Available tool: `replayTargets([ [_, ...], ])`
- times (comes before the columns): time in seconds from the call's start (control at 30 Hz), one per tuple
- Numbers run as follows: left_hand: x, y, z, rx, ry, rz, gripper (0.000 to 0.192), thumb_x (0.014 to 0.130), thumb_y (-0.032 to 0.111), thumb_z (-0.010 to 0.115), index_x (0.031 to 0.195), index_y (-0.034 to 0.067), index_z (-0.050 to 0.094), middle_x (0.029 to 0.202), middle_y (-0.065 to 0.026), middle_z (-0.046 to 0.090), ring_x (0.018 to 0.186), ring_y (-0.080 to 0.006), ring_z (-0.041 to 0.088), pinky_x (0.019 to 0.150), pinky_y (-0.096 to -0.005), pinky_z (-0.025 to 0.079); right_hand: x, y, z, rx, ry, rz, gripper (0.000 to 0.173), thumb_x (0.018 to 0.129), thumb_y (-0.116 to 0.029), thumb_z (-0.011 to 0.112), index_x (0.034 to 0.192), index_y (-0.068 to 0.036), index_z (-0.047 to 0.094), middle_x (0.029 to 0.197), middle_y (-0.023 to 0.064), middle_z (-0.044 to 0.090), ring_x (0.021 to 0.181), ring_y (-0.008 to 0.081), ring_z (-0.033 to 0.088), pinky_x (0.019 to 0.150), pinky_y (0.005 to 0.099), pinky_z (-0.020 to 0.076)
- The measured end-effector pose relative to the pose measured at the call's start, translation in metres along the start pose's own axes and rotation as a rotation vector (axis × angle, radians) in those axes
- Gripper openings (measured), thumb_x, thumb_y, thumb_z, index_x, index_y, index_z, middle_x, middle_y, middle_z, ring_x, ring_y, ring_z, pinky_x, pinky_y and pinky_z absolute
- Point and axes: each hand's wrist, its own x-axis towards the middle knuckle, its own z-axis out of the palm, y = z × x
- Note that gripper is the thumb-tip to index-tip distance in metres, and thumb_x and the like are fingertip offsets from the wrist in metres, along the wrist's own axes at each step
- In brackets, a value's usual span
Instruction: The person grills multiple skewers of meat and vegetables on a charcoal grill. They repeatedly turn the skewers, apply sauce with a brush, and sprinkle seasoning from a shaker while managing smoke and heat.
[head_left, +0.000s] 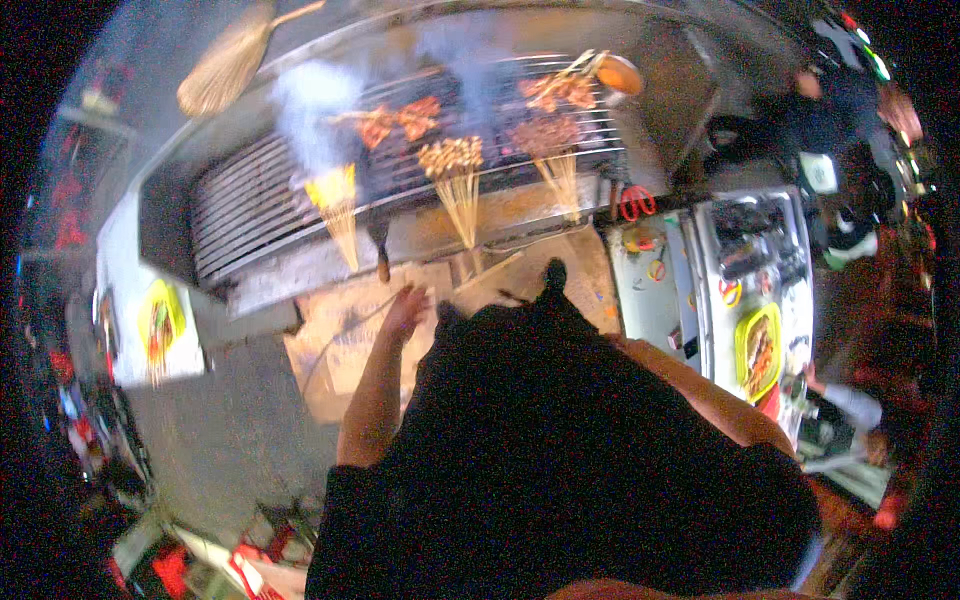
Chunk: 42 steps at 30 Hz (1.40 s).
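Observation:
My left hand (409, 309) is blurred, appears to hold nothing, and hangs with its fingers apart before a smoking grill (247, 206). Close by is the wooden handle of a dark flat tool (382, 266) leaning on the grill's front. My right hand (619, 342) is by my right hip, mostly hidden behind my dark shirt. Skewers with yellow food (332, 187), skewers with small pale brown pieces (451, 156) and skewers of dark meat (545, 136) lie with their sticks towards me. Further back are reddish meat skewers (397, 122) and another reddish bunch (559, 91).
An orange bowl (621, 73) sits at the grill's far right corner, and a straw fan (229, 60) lies beyond it. Red-handled scissors (637, 202) hang near a metal side counter. Yellow-green trays of food stand left (174, 307) and right (772, 319). A person (840, 420) is at right.

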Motion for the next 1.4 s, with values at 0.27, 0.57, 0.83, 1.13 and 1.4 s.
replayTargets([
  [0.27, 0.055, 0.079, 0.134, 0.252, 0.230, 0.503, 0.095, 0.076, 0.032, 0.072, 0.137, -0.006, 0.009, 0.115, -0.0161, 0.053, 0.095, -0.0218, 0.056, 0.083, -0.0310, 0.047, 0.009, 0.008, -0.127, -0.676, -0.118, 0.009, 0.036, 0.085, -0.021, 0.049, 0.115, -0.002, 0.050, 0.100, 0.0245, 0.061, 0.097, 0.0388, 0.059, 0.082, 0.0441, 0.0460],
  [0.57, 0.081, 0.096, 0.202, 0.933, 1.055, 0.028, 0.093, 0.074, 0.022, 0.070, 0.136, -0.008, 0.008, 0.122, -0.0279, 0.047, 0.102, -0.0342, 0.058, 0.083, -0.0383, 0.050, 0.002, 0.020, -0.217, -0.742, -0.301, -0.160, 0.036, 0.078, -0.022, 0.054, 0.107, -0.001, 0.055, 0.100, 0.0228, 0.060, 0.091, 0.0401, 0.059, 0.080, 0.0448, 0.0482],
  [0.83, 0.089, 0.095, 0.216, 1.442, 1.153, -0.099, 0.061, 0.090, 0.014, 0.041, 0.141, 0.000, 0.010, 0.114, -0.0176, 0.049, 0.091, -0.0265, 0.063, 0.071, -0.0361, 0.054, 0.025, 0.041, -0.234, -0.536, -0.388, -0.215, 0.037, 0.076, -0.023, 0.056, 0.107, -0.002, 0.055, 0.102, 0.0243, 0.059, 0.089, 0.0412, 0.059, 0.079, 0.0445, 0.0489],
  [1.13, 0.063, 0.096, 0.180, 1.286, 0.879, 0.357, 0.053, 0.087, 0.013, 0.045, 0.137, 0.004, 0.028, 0.097, -0.0180, 0.059, 0.082, -0.0290, 0.062, 0.064, -0.0431, 0.050, 0.032, 0.019, -0.209, -0.510, -0.336, -0.110, 0.040, 0.077, -0.022, 0.057, 0.111, -0.003, 0.053, 0.105, 0.0224, 0.060, 0.093, 0.0405, 0.059, 0.082, 0.0449, 0.0480],
  [1.4, 0.076, 0.089, 0.162, -0.731, -0.551, 0.020, 0.040, 0.084, 0.017, 0.050, 0.122, 0.009, 0.047, 0.064, 0.0018, 0.041, 0.052, -0.0083, 0.033, 0.049, -0.0216, 0.032, 0.038, 0.031, -0.140, -0.268, -0.179, 0.102, 0.043, 0.083, -0.032, 0.050, 0.115, -0.004, 0.050, 0.101, 0.0226, 0.061, 0.089, 0.0418, 0.059, 0.077, 0.0475, 0.0473],
])
